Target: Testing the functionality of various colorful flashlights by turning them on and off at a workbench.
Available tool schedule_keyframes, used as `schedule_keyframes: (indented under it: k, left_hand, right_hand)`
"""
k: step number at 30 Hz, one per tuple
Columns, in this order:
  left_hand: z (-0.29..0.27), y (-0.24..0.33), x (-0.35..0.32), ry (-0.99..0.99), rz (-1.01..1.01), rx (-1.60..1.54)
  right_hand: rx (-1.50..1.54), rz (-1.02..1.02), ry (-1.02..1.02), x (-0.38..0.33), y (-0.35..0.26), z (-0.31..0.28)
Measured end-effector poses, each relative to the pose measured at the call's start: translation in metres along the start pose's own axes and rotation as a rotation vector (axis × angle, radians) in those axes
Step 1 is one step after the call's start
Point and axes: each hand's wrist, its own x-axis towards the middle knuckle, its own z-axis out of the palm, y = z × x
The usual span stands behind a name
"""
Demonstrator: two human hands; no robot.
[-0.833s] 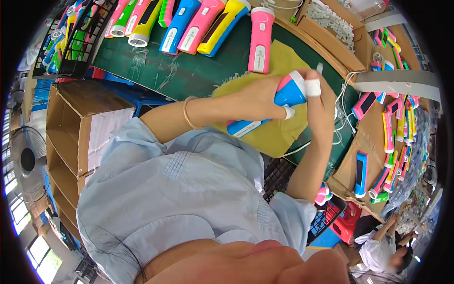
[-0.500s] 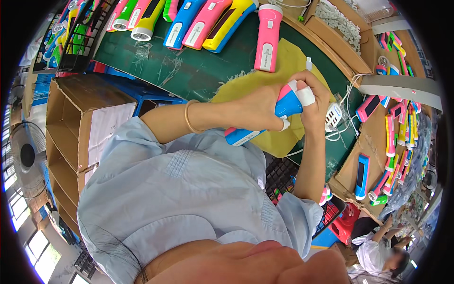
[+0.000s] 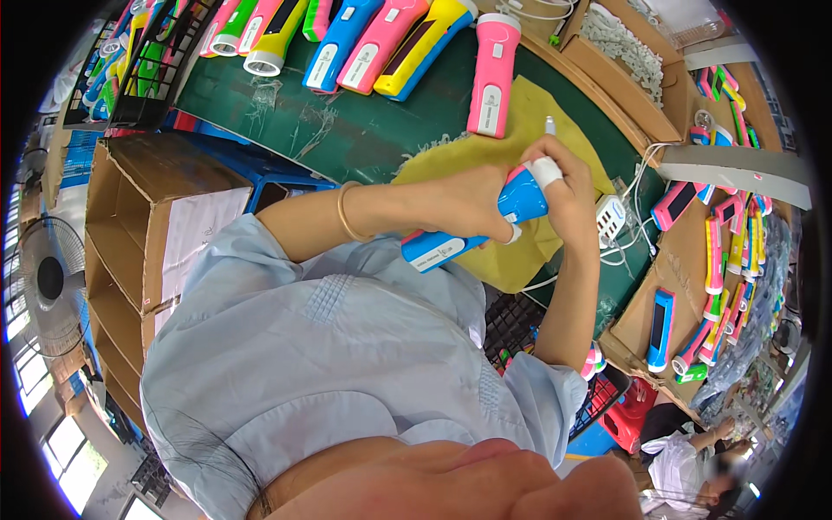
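Observation:
A blue and pink flashlight (image 3: 444, 245) lies slantwise across my left hand (image 3: 472, 204), whose fingers wrap round its body. White wrapping shows on the left thumb. My right hand (image 3: 568, 195) is closed at the flashlight's wider head end, and white wrapping covers its thumb there. A small white piece like a cable plug (image 3: 550, 126) sticks up past the right fingers; whether they grip it is hidden. Under both hands a yellow cloth (image 3: 529, 113) is spread on the green tabletop (image 3: 364, 139). Just beyond them lies a pink flashlight (image 3: 495, 78).
Several coloured flashlights (image 3: 381, 43) lie along the far side. A white multi-port charger (image 3: 611, 221) with cables sits right of my right hand. Cardboard boxes (image 3: 607, 52) with small white parts stand far right. A cardboard shelf (image 3: 130, 199) and fan (image 3: 50, 277) are left.
The flashlight has shifted slightly left and turned, showing more blue at its head. My right fingers have moved a little left, and the white plug-like piece has tilted with them.

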Motion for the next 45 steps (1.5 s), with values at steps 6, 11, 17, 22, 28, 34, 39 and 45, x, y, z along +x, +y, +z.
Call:
schedule_keyframes:
  k: [6,11,17,22,28,34,39,45]
  left_hand:
    - [-0.008,0.005,-0.001,0.091,0.249,-0.041]
    - [-0.003,-0.008,0.009,0.298,0.417,0.375]
    - [0.01,-0.016,0.008,0.437,0.319,0.565]
    - [-0.015,0.001,0.009,0.143,0.295,-0.289]
    - [-0.033,0.015,0.004,0.133,0.32,-0.75]
    - [-0.03,0.017,0.006,0.123,0.253,-0.919]
    - [-0.032,0.011,0.011,0.084,0.207,-0.99]
    - [-0.026,0.009,0.017,0.188,0.264,-0.943]
  right_hand:
    - [-0.044,-0.03,0.23,-0.005,-0.011,0.006]
    - [-0.126,-0.002,0.249,-0.006,-0.013,0.006]
    - [-0.523,0.173,0.106,0.009,-0.022,0.004]
    - [-0.074,0.027,0.337,-0.003,-0.019,0.002]
    - [0.153,0.144,0.399,-0.058,0.011,0.049]
    - [0.179,0.152,0.577,-0.066,0.013,0.063]
    - [0.112,0.171,0.493,-0.069,0.023,0.063]
    - [0.11,0.128,0.527,-0.067,0.035,0.066]
